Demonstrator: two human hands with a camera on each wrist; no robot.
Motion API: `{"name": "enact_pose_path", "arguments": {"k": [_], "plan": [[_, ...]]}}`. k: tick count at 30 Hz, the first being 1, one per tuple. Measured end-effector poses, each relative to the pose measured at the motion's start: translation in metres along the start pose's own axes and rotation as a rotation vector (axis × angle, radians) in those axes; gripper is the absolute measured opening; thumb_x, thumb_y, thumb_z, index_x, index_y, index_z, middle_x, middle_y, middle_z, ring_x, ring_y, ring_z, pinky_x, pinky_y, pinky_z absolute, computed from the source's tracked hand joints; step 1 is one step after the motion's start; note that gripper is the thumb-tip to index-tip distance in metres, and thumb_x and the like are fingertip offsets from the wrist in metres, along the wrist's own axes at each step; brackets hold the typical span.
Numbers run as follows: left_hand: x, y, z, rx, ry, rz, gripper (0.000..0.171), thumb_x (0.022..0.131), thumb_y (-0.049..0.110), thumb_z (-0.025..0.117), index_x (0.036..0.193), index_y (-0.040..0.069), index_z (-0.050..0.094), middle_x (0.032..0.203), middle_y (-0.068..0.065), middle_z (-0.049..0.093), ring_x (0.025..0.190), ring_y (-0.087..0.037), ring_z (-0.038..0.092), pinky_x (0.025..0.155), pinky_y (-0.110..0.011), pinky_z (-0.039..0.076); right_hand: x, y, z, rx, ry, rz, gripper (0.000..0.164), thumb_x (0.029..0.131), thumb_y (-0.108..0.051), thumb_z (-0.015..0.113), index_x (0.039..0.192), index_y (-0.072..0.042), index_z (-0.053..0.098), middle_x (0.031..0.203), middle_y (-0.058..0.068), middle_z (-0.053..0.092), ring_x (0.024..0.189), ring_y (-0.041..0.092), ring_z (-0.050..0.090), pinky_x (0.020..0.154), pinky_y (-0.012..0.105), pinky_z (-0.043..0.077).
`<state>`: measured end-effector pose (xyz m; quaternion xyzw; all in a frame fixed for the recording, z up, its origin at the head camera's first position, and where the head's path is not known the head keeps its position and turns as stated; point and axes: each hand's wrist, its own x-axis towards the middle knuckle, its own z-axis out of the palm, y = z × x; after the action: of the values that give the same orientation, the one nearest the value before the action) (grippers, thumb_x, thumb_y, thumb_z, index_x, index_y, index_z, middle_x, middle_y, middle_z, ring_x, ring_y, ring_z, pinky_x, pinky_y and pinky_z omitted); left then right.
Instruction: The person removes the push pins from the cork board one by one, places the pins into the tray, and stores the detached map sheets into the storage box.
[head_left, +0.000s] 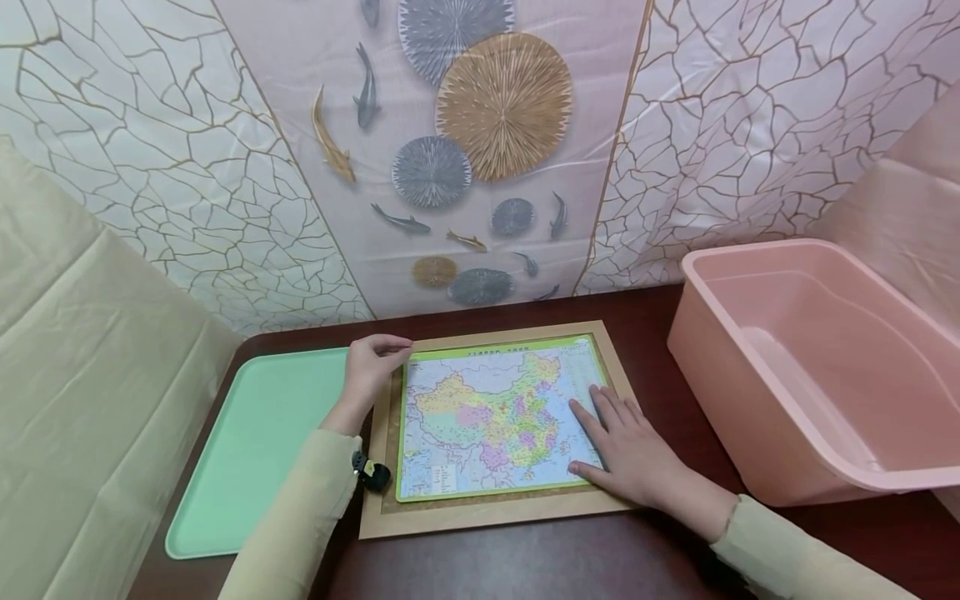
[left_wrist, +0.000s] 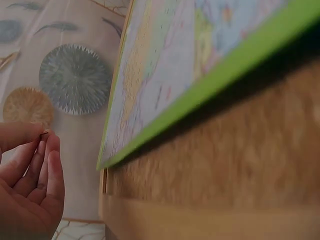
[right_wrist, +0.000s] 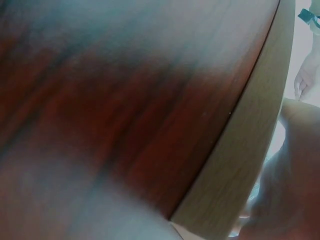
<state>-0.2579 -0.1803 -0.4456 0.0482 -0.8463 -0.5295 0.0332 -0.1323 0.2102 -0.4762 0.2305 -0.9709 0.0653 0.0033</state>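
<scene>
A map with a green border lies on a wood-framed cork board. My left hand is at the map's upper left corner, over the frame. In the left wrist view its thumb and fingertips pinch a tiny dark thin item, mostly hidden by the fingers; I cannot tell its kind. Along the cork in that view, the map's green edge stands off the surface with a dark gap beneath. My right hand rests with spread fingers on the map's right side, its palm over the frame's right edge.
To the left, a mint green tray lies partly behind my left forearm. A deep pink plastic tub stands right of the board. Dark wood tabletop shows in front, and a patterned cloth hangs behind.
</scene>
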Motion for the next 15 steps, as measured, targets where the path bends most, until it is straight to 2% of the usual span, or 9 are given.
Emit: {"name": "enact_pose_path", "arguments": {"k": [4,10,15], "plan": [[-0.001,-0.004,-0.008,-0.006,0.015,-0.010,0.023,0.099,0.014,0.076,0.117,0.000,0.079,0.120,-0.017,0.077,0.099,-0.015,0.072,0.083,-0.021,0.053,0.000,0.000,0.000,0.002,0.004,-0.004,0.087,0.098,-0.063,0.064,0.162,-0.008,0.043,0.168,0.030,0.035,0.156,0.050,0.032,0.122,0.070,0.033],[-0.003,-0.009,-0.021,-0.040,0.008,-0.012,0.026,0.100,0.011,0.074,0.121,-0.003,0.077,0.123,-0.021,0.076,0.088,-0.001,0.068,0.089,-0.028,0.058,-0.001,0.001,0.001,0.012,0.002,0.003,0.086,0.099,-0.062,0.064,0.163,-0.008,0.042,0.168,0.030,0.033,0.158,0.050,0.030,0.123,0.069,0.032],[-0.002,-0.014,-0.031,-0.023,0.030,-0.033,0.026,0.100,0.011,0.074,0.121,-0.003,0.077,0.124,-0.021,0.076,0.084,0.005,0.065,0.082,-0.017,0.056,-0.002,0.001,0.001,0.014,0.002,0.002,0.086,0.099,-0.062,0.064,0.163,-0.008,0.042,0.169,0.030,0.033,0.158,0.050,0.030,0.123,0.069,0.032]]}}
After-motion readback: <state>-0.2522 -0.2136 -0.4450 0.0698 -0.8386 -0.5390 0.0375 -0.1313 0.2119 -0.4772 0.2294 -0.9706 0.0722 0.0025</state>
